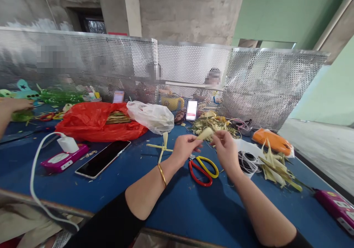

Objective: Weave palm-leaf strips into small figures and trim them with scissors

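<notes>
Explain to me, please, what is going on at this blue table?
Over the blue table, a person's left hand pinches a pale strip. The right hand is at the strip's other end; whether it grips it too is hard to tell. Scissors lie below the hands, and a pale cross-shaped piece lies to their left. Behind the hands is a heap of dry strips. Another person's hand shows at the far left.
</notes>
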Available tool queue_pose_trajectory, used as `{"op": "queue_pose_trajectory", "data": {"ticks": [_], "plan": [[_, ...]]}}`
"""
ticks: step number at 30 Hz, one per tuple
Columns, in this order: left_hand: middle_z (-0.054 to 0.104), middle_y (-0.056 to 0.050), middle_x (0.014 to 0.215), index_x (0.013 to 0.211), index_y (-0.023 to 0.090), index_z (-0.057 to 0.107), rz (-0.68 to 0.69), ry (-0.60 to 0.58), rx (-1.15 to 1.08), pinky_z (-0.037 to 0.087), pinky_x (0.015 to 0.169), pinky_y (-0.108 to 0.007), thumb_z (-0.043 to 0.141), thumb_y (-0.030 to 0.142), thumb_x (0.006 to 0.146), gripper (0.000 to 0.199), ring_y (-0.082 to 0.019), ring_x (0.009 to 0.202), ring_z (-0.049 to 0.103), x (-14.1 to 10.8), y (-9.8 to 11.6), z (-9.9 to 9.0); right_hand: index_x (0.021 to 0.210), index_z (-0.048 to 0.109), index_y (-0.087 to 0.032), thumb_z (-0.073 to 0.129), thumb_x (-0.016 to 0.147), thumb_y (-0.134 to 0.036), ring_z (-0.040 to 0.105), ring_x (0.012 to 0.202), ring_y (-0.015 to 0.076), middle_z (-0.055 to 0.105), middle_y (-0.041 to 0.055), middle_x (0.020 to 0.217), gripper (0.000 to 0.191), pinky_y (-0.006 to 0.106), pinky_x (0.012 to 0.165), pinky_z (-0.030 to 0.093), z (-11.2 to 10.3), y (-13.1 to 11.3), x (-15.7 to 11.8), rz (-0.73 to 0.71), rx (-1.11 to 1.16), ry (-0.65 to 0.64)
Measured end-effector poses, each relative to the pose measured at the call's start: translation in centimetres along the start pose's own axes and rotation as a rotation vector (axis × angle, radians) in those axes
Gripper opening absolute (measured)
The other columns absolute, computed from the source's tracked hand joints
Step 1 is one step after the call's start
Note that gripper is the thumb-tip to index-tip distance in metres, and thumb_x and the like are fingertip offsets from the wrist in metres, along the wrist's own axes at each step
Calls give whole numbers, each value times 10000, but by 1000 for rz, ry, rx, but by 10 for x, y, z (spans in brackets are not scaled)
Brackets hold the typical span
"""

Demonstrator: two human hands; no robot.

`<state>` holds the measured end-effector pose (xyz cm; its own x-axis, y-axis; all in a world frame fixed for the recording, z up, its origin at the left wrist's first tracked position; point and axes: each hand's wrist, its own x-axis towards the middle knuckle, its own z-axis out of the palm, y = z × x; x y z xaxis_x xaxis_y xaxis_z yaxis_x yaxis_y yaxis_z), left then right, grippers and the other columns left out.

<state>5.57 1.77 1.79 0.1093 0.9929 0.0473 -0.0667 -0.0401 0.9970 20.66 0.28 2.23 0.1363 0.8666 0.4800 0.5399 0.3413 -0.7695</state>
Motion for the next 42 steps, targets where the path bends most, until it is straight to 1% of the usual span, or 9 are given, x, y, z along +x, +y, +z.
{"op": "queue_pose_trajectory", "data": {"ticks": [4, 7, 12, 17, 23, 29, 32, 35, 42], "plan": [[704, -35, 761, 727, 146, 652, -213, 154, -131, 351, 425, -184, 725, 193, 692, 94, -104, 558, 622, 12, 3, -16, 1046, 537, -167, 570, 778, -298, 635, 866, 262, 663, 116, 961, 300, 314, 668, 406, -2, -2, -8, -106, -685, -609], [689, -29, 753, 747, 147, 641, -266, 184, -159, 354, 429, -185, 741, 245, 697, 149, -97, 554, 612, 17, 2, -22, 1139, 528, -143, 607, 694, -233, 637, 900, 287, 662, 145, 1007, 460, 303, 655, 387, 0, -5, -17, -143, -783, -812], [676, -37, 736, 736, 145, 652, -285, 226, -222, 328, 418, -185, 674, 486, 764, 343, -75, 503, 565, 18, -2, -20, 1188, 531, -112, 596, 635, -141, 632, 912, 331, 650, 202, 1031, 557, 321, 667, 384, 9, -9, -25, -133, -785, -813], [640, -32, 677, 718, 134, 624, -294, 282, -286, 229, 363, -173, 578, 490, 844, 380, -41, 411, 461, 19, -2, -21, 1153, 567, -101, 630, 615, -138, 645, 870, 343, 689, 183, 900, 543, 326, 648, 397, 14, -2, -21, 44, -662, -732], [617, -12, 655, 744, 146, 627, -235, 221, -266, 192, 349, -171, 582, 391, 852, 272, -30, 378, 405, 21, -1, -24, 1271, 516, -129, 632, 679, -196, 659, 707, 214, 672, 62, 817, 607, 271, 587, 448, 13, 13, -6, 297, -212, -584], [682, -36, 750, 743, 151, 677, -220, 151, -209, 355, 436, -181, 701, 240, 729, 94, -74, 505, 550, 24, 0, -30, 1132, 576, -160, 661, 724, -401, 524, 474, 82, 565, -25, 714, 481, 272, 613, 525, 4, 11, 3, 401, 256, -477], [698, -47, 810, 713, 144, 680, -209, 173, -173, 311, 420, -174, 751, 231, 670, 120, -75, 537, 557, 25, 2, -32, 1014, 593, -190, 694, 692, -524, 562, 539, 97, 556, -20, 724, 475, 286, 679, 547, -4, 8, 4, 423, 448, -458], [686, -41, 774, 747, 143, 691, -166, 208, -151, 221, 387, -176, 675, 345, 761, 203, -49, 471, 472, 24, 4, -34, 950, 579, -208, 749, 636, -548, 618, 665, 139, 586, -1, 756, 493, 281, 686, 537, -10, 4, 3, 482, 615, -485], [619, -3, 603, 678, 144, 650, -57, 207, -123, 190, 390, -194, 728, 390, 700, 259, -46, 414, 407, 26, 5, -39, 907, 551, -188, 722, 667, -586, 478, 511, 69, 531, -45, 683, 495, 196, 459, 381, -15, -1, 3, 395, 484, -571]]}}
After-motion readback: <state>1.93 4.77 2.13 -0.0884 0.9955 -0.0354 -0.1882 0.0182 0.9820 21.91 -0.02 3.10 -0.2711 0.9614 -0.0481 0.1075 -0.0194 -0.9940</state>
